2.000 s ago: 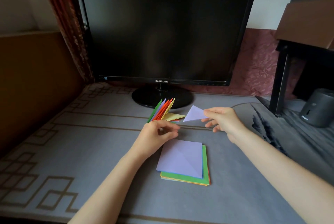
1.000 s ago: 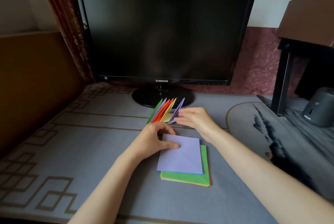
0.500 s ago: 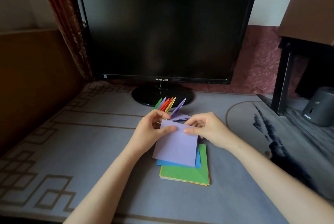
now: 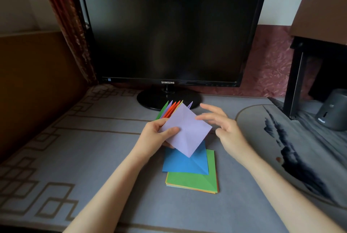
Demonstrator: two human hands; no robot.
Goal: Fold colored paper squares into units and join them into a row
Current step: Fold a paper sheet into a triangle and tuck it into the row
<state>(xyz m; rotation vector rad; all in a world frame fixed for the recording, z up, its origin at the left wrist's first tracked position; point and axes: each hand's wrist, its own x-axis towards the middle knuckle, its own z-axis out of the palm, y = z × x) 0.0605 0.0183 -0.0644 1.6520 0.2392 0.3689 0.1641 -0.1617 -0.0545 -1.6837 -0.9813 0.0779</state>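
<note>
A person's left hand (image 4: pixel 155 135) is pinching a lilac paper square (image 4: pixel 185 129) by its left corner, lifting it above a stack of colored squares (image 4: pixel 191 178), while the right hand (image 4: pixel 221 123) is hovering just beside it with fingers spread and holding nothing.

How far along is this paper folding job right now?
Done: a row of folded units in several colours. In hand: the left hand pinches a lilac square, creased but open; the right hand hovers open beside it. Left: the blue sheet and the stack beneath lie flat, unfolded.
</note>
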